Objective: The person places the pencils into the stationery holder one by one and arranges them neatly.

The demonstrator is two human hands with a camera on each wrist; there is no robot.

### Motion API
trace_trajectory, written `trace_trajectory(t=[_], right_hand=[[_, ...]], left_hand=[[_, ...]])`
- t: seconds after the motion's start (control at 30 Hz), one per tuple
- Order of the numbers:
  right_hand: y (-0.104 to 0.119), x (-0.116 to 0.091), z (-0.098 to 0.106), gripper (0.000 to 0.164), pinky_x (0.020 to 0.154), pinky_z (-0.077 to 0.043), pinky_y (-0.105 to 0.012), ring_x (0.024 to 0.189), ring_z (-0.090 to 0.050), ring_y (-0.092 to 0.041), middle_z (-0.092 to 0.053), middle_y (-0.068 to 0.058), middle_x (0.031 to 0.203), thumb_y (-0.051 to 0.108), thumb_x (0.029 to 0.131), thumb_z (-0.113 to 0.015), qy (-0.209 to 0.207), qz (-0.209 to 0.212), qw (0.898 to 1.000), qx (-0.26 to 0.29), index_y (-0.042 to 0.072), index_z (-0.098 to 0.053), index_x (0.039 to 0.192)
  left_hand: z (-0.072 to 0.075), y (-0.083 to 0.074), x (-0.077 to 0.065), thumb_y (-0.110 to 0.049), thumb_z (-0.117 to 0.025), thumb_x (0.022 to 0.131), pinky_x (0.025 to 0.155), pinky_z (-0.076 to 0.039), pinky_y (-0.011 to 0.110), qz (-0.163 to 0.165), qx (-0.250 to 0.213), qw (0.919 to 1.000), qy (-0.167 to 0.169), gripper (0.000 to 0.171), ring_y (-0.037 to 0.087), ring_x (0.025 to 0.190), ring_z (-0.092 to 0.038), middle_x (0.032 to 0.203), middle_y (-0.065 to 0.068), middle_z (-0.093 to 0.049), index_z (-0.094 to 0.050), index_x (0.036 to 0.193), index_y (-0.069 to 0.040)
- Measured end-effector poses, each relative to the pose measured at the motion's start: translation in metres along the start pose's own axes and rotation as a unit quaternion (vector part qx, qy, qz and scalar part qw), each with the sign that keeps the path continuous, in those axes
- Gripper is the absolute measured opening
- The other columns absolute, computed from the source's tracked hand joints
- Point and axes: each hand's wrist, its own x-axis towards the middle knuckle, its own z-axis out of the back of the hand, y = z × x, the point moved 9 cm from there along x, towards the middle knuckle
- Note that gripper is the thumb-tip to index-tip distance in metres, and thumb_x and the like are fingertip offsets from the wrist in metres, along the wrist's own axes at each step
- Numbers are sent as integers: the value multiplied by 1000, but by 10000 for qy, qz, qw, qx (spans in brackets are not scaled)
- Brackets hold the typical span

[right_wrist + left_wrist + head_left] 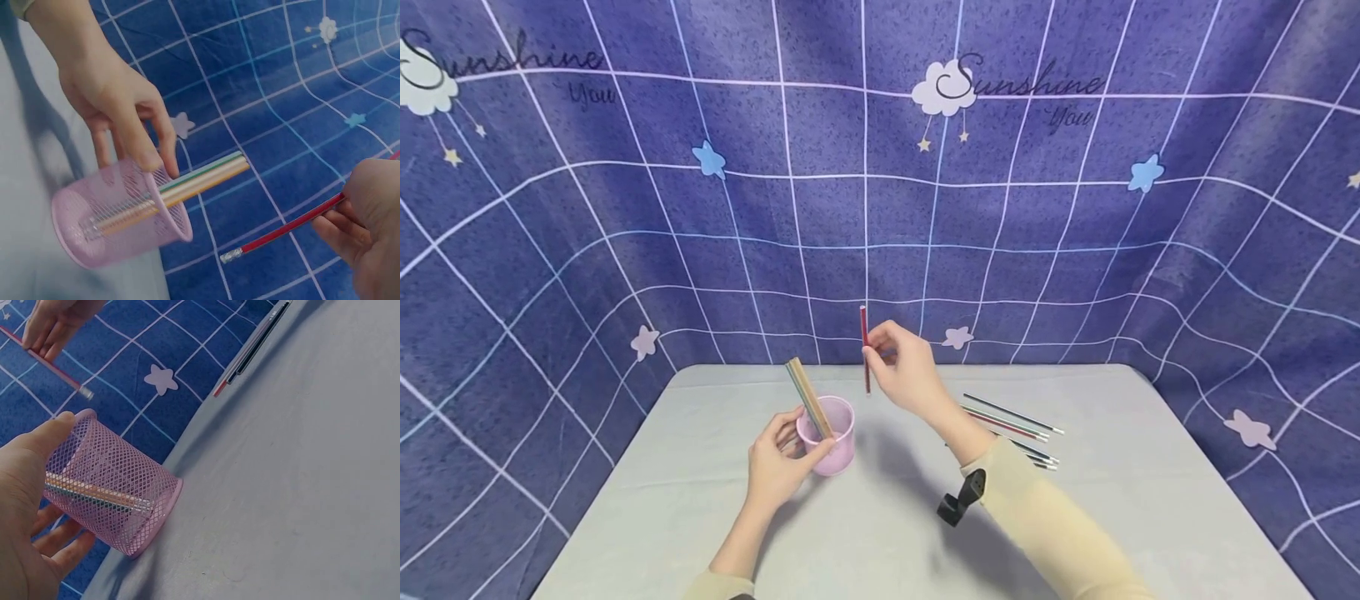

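Note:
A pink mesh pencil cup [835, 457] stands on the white table. Several pencils [209, 176] in green, cream and orange lean inside it, eraser ends down. My left hand [775, 467] holds the cup at its rim, thumb on the near side and fingers round the left side. Up and to the right of the cup, my right hand [904, 367] pinches a red pencil [287, 230] between thumb and fingers. That pencil is nearly upright, its silver eraser end pointing down, apart from the cup.
On the right of the table [1150, 517], partly behind the right forearm, lie several loose pencils [1011, 421] in dark, green and red. A blue grid-patterned cloth [820, 275] rises behind and on both sides. A black wrist camera [962, 497] sits on the right wrist.

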Motion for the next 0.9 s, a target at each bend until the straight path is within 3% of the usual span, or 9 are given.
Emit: trace_trajectory(t=[0.17,0.5,0.9], right_hand=[[6,0,-20,7,77,-70,-24,90,-77,-21,-77,-9,96,7,99,-72,247,102,9996,77,6,-67,104],[4,-3,-58,6,76,-65,-11,92,-78,-23,-76,-10,96,5,99,-70,717,-20,9973,165,4,-66,103],[-17,-15,-85,4,78,-69,-21,83,-80,-20,-80,-10,91,2,95,-73,1015,-62,9944,-290,1,-71,97]], left_hand=[[-1,0,0,-14,-100,73,96,-67,39,23,12,10000,40,68,42,117,-75,133,23,-73,-67,131,1],[-1,-2,1,-12,-98,75,94,-68,39,-121,-22,9999,65,65,44,116,-75,132,24,-73,-67,131,2],[-1,1,0,-12,-99,74,96,-67,37,8,-94,9999,117,68,41,120,-74,134,22,-73,-66,132,0]])
